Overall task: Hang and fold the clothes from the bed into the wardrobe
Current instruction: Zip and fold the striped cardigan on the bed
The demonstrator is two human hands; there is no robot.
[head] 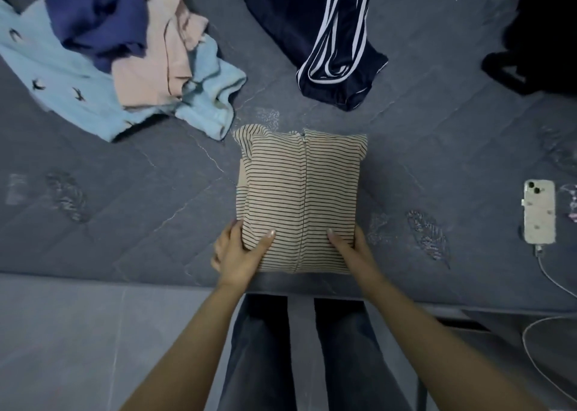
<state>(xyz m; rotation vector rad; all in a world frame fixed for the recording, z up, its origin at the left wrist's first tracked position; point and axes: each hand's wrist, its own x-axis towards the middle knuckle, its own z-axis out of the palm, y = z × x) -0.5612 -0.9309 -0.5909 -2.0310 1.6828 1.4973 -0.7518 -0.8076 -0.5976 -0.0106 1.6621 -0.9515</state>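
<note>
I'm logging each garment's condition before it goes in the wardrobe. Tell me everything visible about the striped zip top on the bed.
The striped zip top is beige with thin dark horizontal stripes and a zip running down its middle. It looks like soft knit fabric. It is folded into a neat rectangle and lies flat near the edge of the grey bed. The left hand and right hand grip its near corners, thumbs on top.

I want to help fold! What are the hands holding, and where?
Both hands, left and right, hold the folded striped zip top at its near bottom corners, thumbs on top.
</note>
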